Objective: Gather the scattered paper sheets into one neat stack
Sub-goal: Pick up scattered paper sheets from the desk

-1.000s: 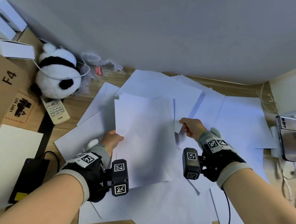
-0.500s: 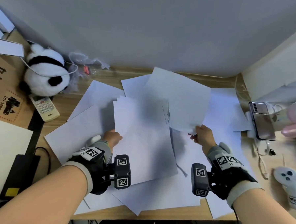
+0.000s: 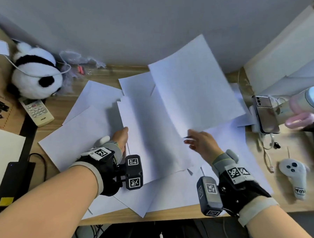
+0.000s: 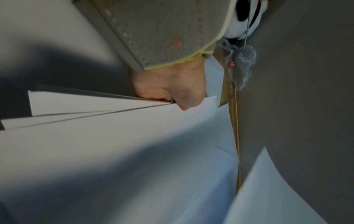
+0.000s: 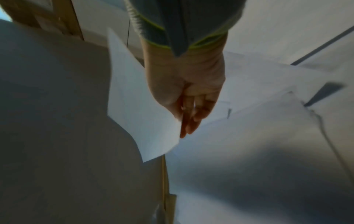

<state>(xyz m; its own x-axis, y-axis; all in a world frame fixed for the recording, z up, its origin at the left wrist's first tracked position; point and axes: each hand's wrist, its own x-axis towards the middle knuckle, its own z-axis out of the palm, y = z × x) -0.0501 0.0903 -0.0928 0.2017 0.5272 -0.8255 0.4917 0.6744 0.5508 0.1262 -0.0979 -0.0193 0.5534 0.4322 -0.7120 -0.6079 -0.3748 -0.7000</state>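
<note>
Overhead, two hands sort loose paper on a wooden desk

Clearly two hands are at work; the left hand (image 3: 121, 137) grips the left edge of a small stack (image 3: 149, 135) of white sheets, thumb on top and fingers tucked under, as the left wrist view (image 4: 172, 89) confirms, where at least three sheet edges (image 4: 95, 109) fan apart; the right hand (image 3: 202, 143) pinches the near corner of one single sheet (image 3: 194, 91), lifted off the desk and curving upward toward the wall; in the right wrist view its fingers (image 5: 189, 115) point down, close together, with the sheet's edge (image 5: 138, 106) caught against the thumb side. Both wrists wear dark straps carrying block cameras with black-and-white square markers.

Loose sheets (image 3: 80, 133), too overlapped to count, cover the middle of the desk (image 3: 99, 80), thin, flat, rectangular and matte white; some hang over its near edge.

At left sit one plush panda (image 3: 35, 74), fuzzy, round, black and white, with a white cable draped over it; one white remote control (image 3: 36, 111) just beside it; one crumpled clear plastic wrapper (image 3: 80, 62) near the wall. At right stand one phone (image 3: 265, 115), upright and glossy, and one pale grey game controller (image 3: 293, 175), rounded and smooth.
</note>
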